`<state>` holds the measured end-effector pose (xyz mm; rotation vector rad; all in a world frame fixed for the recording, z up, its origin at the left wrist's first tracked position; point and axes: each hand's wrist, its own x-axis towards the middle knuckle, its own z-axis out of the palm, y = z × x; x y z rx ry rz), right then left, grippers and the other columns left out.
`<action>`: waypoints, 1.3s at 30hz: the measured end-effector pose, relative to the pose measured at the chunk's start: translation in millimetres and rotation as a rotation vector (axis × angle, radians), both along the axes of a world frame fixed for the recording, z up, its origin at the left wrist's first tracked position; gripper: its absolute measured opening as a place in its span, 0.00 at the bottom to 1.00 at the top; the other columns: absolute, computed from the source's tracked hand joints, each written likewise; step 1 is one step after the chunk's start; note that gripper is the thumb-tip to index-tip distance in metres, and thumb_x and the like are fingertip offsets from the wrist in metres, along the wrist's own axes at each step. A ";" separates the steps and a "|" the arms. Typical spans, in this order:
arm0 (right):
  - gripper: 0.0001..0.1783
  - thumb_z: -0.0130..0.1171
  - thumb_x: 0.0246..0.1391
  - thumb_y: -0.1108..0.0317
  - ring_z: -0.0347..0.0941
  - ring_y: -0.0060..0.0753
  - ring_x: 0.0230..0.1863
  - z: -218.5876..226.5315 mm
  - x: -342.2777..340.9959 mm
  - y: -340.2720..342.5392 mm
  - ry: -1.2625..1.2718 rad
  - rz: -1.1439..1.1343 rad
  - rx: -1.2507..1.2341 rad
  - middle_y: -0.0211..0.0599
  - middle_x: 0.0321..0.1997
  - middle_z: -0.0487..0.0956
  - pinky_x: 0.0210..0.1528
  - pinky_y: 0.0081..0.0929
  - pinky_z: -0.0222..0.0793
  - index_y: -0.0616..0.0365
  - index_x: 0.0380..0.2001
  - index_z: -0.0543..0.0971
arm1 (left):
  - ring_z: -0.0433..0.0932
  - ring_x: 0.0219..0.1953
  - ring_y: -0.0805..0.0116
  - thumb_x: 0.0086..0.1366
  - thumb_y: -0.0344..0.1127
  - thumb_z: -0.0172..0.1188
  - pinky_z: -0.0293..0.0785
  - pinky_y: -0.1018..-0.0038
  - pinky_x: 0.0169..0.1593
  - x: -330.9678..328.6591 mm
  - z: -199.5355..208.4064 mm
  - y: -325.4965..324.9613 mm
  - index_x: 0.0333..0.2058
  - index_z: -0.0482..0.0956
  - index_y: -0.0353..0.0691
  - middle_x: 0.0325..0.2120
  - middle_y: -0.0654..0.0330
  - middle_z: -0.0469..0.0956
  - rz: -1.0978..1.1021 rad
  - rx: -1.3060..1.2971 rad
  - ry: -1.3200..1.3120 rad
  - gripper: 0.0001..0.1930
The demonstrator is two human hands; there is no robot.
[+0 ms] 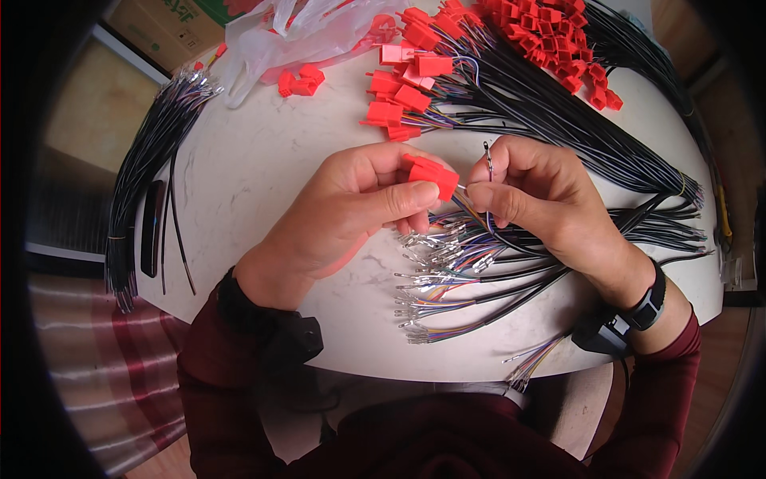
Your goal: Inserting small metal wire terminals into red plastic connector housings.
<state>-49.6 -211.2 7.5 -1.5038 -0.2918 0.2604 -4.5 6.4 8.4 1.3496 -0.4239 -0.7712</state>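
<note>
Between the thumb and fingers of my left hand (351, 188) is a red plastic connector housing (432, 177). My right hand (542, 188) pinches a thin wire with a metal crimp terminal (487, 152) pointing up past the fingertips. Both hands are close together over the table, the wire fingers just right of the housing. Colored wires run from near the housing down under my right hand; whether any sit inside the housing I cannot tell. Below the hands, black cables with stripped colored wires and silvery terminals (447, 255) lie fanned out.
Black cables (550, 104) with red housings (407, 96) on their ends lie at the back. Loose red housings (550, 40) are piled behind them. Another cable bundle (152, 160) hangs over the left edge. A clear plastic bag (279, 40) and a cardboard box (159, 32) stand at the back left.
</note>
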 end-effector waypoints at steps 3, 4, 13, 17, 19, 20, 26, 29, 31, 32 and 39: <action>0.03 0.54 0.56 0.75 0.61 0.08 0.28 -4.7 -0.6 -0.6 -0.049 0.010 -0.001 0.21 0.28 0.72 0.28 0.11 0.58 0.63 0.30 0.73 | 0.69 0.29 0.79 0.63 0.33 0.56 0.67 0.82 0.34 0.1 -0.6 -1.2 0.42 0.74 0.33 0.32 0.66 0.73 -0.011 0.003 -0.002 0.12; 0.03 0.54 0.56 0.75 0.61 0.08 0.28 -4.7 -1.0 -0.1 -0.049 0.010 0.000 0.21 0.28 0.72 0.28 0.11 0.58 0.63 0.30 0.73 | 0.70 0.29 0.79 0.63 0.33 0.55 0.67 0.82 0.34 -0.2 -0.6 -1.2 0.42 0.74 0.33 0.31 0.66 0.73 -0.014 0.010 -0.003 0.12; 0.03 0.53 0.57 0.75 0.60 0.08 0.27 -6.9 -3.2 3.4 -0.051 -0.007 0.021 0.21 0.27 0.71 0.27 0.10 0.57 0.63 0.30 0.73 | 0.70 0.29 0.78 0.63 0.32 0.55 0.67 0.81 0.34 -3.4 -2.2 -3.9 0.42 0.74 0.32 0.31 0.65 0.72 -0.021 0.008 0.012 0.12; 0.04 0.56 0.56 0.74 0.64 0.09 0.27 -3.3 1.0 1.6 -0.050 -0.022 -0.006 0.24 0.28 0.73 0.28 0.10 0.60 0.64 0.30 0.74 | 0.69 0.28 0.78 0.63 0.33 0.55 0.66 0.81 0.34 -2.3 -2.7 -4.2 0.41 0.74 0.32 0.31 0.65 0.72 -0.007 -0.016 -0.027 0.11; 0.04 0.56 0.55 0.73 0.65 0.10 0.27 -0.9 3.5 -1.1 -0.042 -0.022 0.007 0.25 0.28 0.74 0.29 0.11 0.62 0.63 0.30 0.75 | 0.69 0.28 0.78 0.63 0.33 0.55 0.66 0.81 0.34 -1.9 -2.4 -4.2 0.41 0.74 0.33 0.30 0.65 0.73 0.018 -0.014 -0.020 0.11; 0.04 0.57 0.55 0.73 0.67 0.11 0.27 0.0 4.2 -3.5 0.017 -0.035 0.045 0.26 0.29 0.75 0.30 0.12 0.63 0.63 0.31 0.75 | 0.69 0.28 0.78 0.63 0.33 0.55 0.66 0.81 0.34 -1.8 -1.9 -3.9 0.41 0.74 0.33 0.30 0.65 0.73 0.018 -0.015 -0.021 0.11; 0.06 0.53 0.58 0.70 0.74 0.18 0.31 6.3 10.5 -10.5 0.225 -0.020 0.236 0.34 0.35 0.78 0.34 0.13 0.71 0.61 0.36 0.74 | 0.68 0.29 0.78 0.63 0.32 0.55 0.64 0.82 0.34 1.0 -2.3 1.7 0.41 0.74 0.33 0.30 0.65 0.72 0.069 -0.035 0.007 0.11; 0.08 0.49 0.61 0.69 0.77 0.22 0.34 7.6 12.2 -12.5 0.303 -0.026 0.288 0.38 0.36 0.78 0.38 0.15 0.74 0.62 0.39 0.73 | 0.67 0.29 0.79 0.63 0.32 0.55 0.64 0.82 0.34 1.0 -1.4 1.0 0.42 0.74 0.34 0.30 0.65 0.72 0.094 -0.058 0.017 0.11; 0.10 0.47 0.62 0.68 0.78 0.23 0.34 3.3 13.4 -13.4 0.258 -0.011 0.310 0.40 0.36 0.79 0.38 0.16 0.76 0.63 0.38 0.73 | 0.67 0.28 0.79 0.63 0.32 0.55 0.63 0.83 0.34 1.0 -0.3 0.9 0.43 0.74 0.34 0.30 0.65 0.72 0.093 -0.064 0.013 0.11; 0.10 0.47 0.62 0.68 0.78 0.23 0.34 2.3 13.6 -13.7 0.258 -0.012 0.309 0.40 0.36 0.79 0.38 0.16 0.76 0.63 0.38 0.73 | 0.67 0.28 0.79 0.63 0.32 0.55 0.63 0.83 0.34 1.1 -0.4 0.9 0.43 0.74 0.34 0.30 0.65 0.72 0.093 -0.064 0.014 0.11; 0.07 0.52 0.59 0.68 0.76 0.19 0.29 3.1 11.5 -13.3 0.237 -0.061 0.225 0.36 0.33 0.79 0.34 0.13 0.74 0.60 0.35 0.75 | 0.66 0.28 0.79 0.62 0.33 0.55 0.62 0.83 0.33 1.1 -1.5 2.0 0.43 0.74 0.34 0.30 0.65 0.71 0.072 -0.072 0.011 0.12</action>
